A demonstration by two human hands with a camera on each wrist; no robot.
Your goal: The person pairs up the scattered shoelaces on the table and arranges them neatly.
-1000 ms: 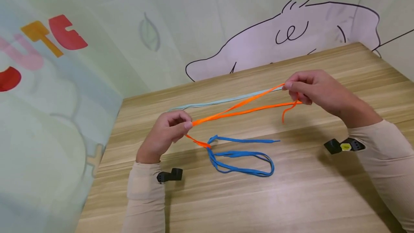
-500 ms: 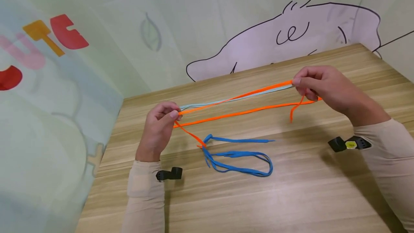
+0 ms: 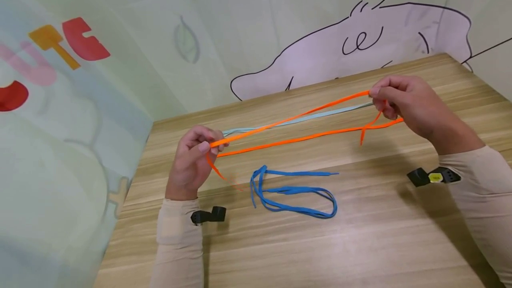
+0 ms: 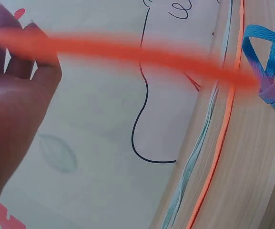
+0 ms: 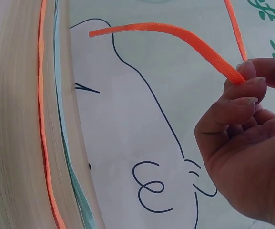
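Observation:
Stretched above the table, a flat orange shoelace (image 3: 340, 100) runs between both hands. My left hand (image 3: 190, 163) holds it under the thumb, and a short tail hangs below. At the far right, my right hand (image 3: 416, 108) pinches the lace between thumb and fingers; another tail dangles there. In the right wrist view the lace (image 5: 194, 40) bows out from the fingertips. A second orange strand (image 3: 304, 138) lies along the table; whether it belongs to the same lace I cannot tell. In front lies a looped blue shoelace (image 3: 298, 173).
A light blue shoelace (image 3: 320, 114) lies straight near the back of the wooden table (image 3: 320, 252). Behind it hangs a printed cloth backdrop (image 3: 248, 26). Both sleeves carry small black cameras, such as the left one (image 3: 208, 216).
My hands have drawn apart, the left moving left and the right moving right and back. The held orange lace's tail has come away from the blue shoelace.

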